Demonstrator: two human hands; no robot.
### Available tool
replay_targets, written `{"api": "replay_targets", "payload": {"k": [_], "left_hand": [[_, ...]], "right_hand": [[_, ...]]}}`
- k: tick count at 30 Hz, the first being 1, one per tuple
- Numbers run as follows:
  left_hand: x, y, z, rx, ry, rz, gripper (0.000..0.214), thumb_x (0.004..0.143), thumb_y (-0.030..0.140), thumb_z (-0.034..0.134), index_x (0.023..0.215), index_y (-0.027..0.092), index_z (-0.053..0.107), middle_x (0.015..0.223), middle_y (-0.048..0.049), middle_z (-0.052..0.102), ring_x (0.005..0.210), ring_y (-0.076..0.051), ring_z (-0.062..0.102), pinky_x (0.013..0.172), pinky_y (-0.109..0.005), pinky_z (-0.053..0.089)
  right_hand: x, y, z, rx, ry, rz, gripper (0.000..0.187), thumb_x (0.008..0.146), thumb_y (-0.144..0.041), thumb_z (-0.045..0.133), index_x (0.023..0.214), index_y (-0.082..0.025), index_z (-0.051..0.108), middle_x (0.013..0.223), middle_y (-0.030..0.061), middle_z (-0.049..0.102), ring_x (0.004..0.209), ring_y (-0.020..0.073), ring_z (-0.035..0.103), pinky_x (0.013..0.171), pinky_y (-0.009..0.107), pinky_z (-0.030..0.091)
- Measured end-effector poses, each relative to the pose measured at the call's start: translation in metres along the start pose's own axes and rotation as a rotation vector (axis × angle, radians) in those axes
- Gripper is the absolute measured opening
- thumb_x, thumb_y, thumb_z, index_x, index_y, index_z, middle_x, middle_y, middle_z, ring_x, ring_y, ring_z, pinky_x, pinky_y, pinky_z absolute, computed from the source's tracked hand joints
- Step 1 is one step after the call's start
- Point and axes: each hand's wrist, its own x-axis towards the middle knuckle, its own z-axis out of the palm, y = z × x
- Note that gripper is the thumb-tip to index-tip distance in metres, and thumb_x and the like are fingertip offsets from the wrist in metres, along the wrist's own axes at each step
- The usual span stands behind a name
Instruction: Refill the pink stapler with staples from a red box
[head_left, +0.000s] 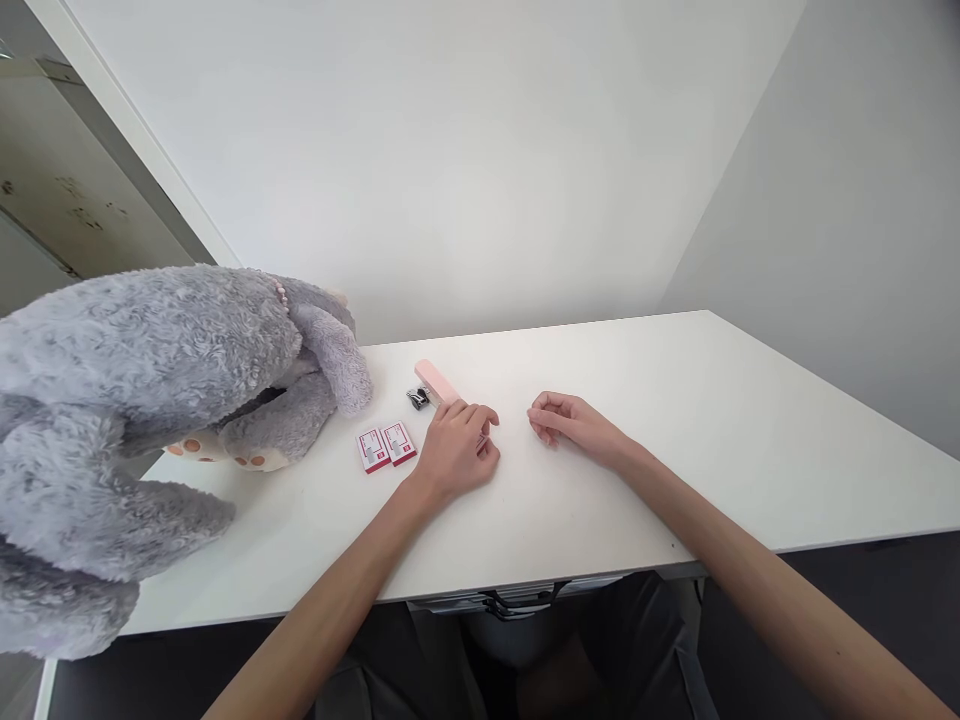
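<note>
Two hands resting on white desk (675,440): I'm seeing left hand (456,450) gripping pink stapler (439,383); right hand (571,423) lying loosely curled, empty, nr two staple boxes (385,446).

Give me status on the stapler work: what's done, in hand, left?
Done: nothing shows as finished. In hand: the left hand rests on the pink stapler's near end; the right hand lies curled on the white table, holding nothing. Left: both staple boxes sit closed and untouched beside the left hand.
</note>
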Motion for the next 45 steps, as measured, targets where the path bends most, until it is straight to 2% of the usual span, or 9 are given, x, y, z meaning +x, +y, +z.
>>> {"api": "replay_targets", "payload": {"k": [2, 7, 11, 22, 26, 29, 32, 38, 45], "left_hand": [[-0.001, -0.002, 0.000, 0.022, -0.010, -0.021, 0.034, 0.072, 0.007, 0.058, 0.102, 0.023, 0.061, 0.081, -0.0016, 0.068, 0.089, -0.026, 0.063, 0.094, -0.043, 0.045], [-0.002, -0.007, 0.001, 0.103, 0.013, -0.045, 0.040, 0.070, 0.000, 0.052, 0.102, 0.023, 0.059, 0.103, -0.0059, 0.067, 0.101, -0.027, 0.063, 0.090, -0.042, 0.046], [-0.002, -0.010, 0.003, 0.178, 0.031, -0.037, 0.045, 0.069, -0.008, 0.047, 0.101, 0.022, 0.058, 0.103, -0.0073, 0.062, 0.101, -0.028, 0.060, 0.086, -0.042, 0.046], [-0.001, -0.024, 0.005, 0.321, 0.166, -0.112, 0.061, 0.060, -0.017, 0.042, 0.103, 0.021, 0.062, 0.111, -0.0108, 0.056, 0.106, -0.030, 0.052, 0.087, -0.042, 0.045], [0.000, -0.016, 0.002, 0.189, 0.200, 0.034, 0.042, 0.074, -0.009, 0.047, 0.099, 0.021, 0.061, 0.104, -0.0082, 0.061, 0.100, -0.026, 0.057, 0.087, -0.039, 0.046], [-0.001, -0.008, 0.005, 0.033, 0.098, 0.173, 0.025, 0.081, -0.001, 0.049, 0.089, 0.021, 0.058, 0.087, -0.0022, 0.065, 0.081, -0.019, 0.058, 0.078, -0.033, 0.046], [-0.002, -0.004, 0.008, -0.022, -0.007, 0.258, 0.021, 0.082, 0.001, 0.049, 0.085, 0.021, 0.058, 0.080, -0.0003, 0.066, 0.073, -0.017, 0.058, 0.072, -0.031, 0.043], [-0.001, -0.013, 0.008, 0.011, -0.091, 0.306, 0.021, 0.083, 0.002, 0.048, 0.083, 0.020, 0.059, 0.080, -0.0007, 0.068, 0.076, -0.017, 0.059, 0.073, -0.031, 0.043], [-0.002, -0.012, 0.009, 0.040, -0.005, 0.353, 0.022, 0.083, 0.002, 0.046, 0.077, 0.020, 0.057, 0.075, 0.0001, 0.067, 0.071, -0.015, 0.057, 0.067, -0.030, 0.041]], "right_hand": [[0.000, 0.000, 0.000, -0.006, 0.002, 0.006, 0.036, 0.091, -0.055, 0.070, 0.081, -0.022, 0.060, 0.070, -0.0015, 0.060, 0.063, 0.0144, 0.050, 0.066, 0.033, 0.041], [-0.001, 0.000, 0.000, 0.003, -0.001, 0.005, 0.036, 0.090, -0.055, 0.071, 0.081, -0.022, 0.060, 0.071, -0.0013, 0.059, 0.063, 0.0144, 0.050, 0.065, 0.033, 0.041], [-0.001, 0.000, 0.000, 0.019, -0.003, 0.014, 0.035, 0.090, -0.054, 0.072, 0.082, -0.022, 0.060, 0.073, -0.0010, 0.059, 0.064, 0.0146, 0.050, 0.065, 0.033, 0.041], [-0.003, -0.003, 0.000, 0.013, -0.008, 0.015, 0.033, 0.091, -0.052, 0.071, 0.081, -0.023, 0.060, 0.072, -0.0015, 0.059, 0.064, 0.0147, 0.049, 0.066, 0.033, 0.040], [-0.002, -0.002, 0.001, 0.014, -0.008, 0.009, 0.033, 0.091, -0.053, 0.071, 0.081, -0.023, 0.060, 0.071, -0.0012, 0.059, 0.064, 0.0151, 0.050, 0.066, 0.033, 0.040], [-0.001, -0.001, 0.000, 0.012, -0.009, -0.001, 0.033, 0.091, -0.052, 0.072, 0.081, -0.023, 0.061, 0.072, -0.0008, 0.059, 0.065, 0.0153, 0.050, 0.066, 0.033, 0.040], [-0.001, 0.000, -0.001, 0.002, -0.011, -0.006, 0.033, 0.091, -0.052, 0.071, 0.081, -0.023, 0.061, 0.072, -0.0009, 0.059, 0.064, 0.0152, 0.050, 0.067, 0.034, 0.041], [-0.002, -0.001, 0.000, -0.006, -0.012, -0.008, 0.033, 0.091, -0.053, 0.071, 0.081, -0.023, 0.061, 0.071, -0.0012, 0.059, 0.064, 0.0153, 0.050, 0.067, 0.034, 0.041], [-0.001, 0.000, 0.000, -0.006, -0.010, -0.011, 0.033, 0.091, -0.053, 0.071, 0.081, -0.023, 0.061, 0.071, -0.0010, 0.059, 0.064, 0.0155, 0.050, 0.067, 0.034, 0.040]]}}
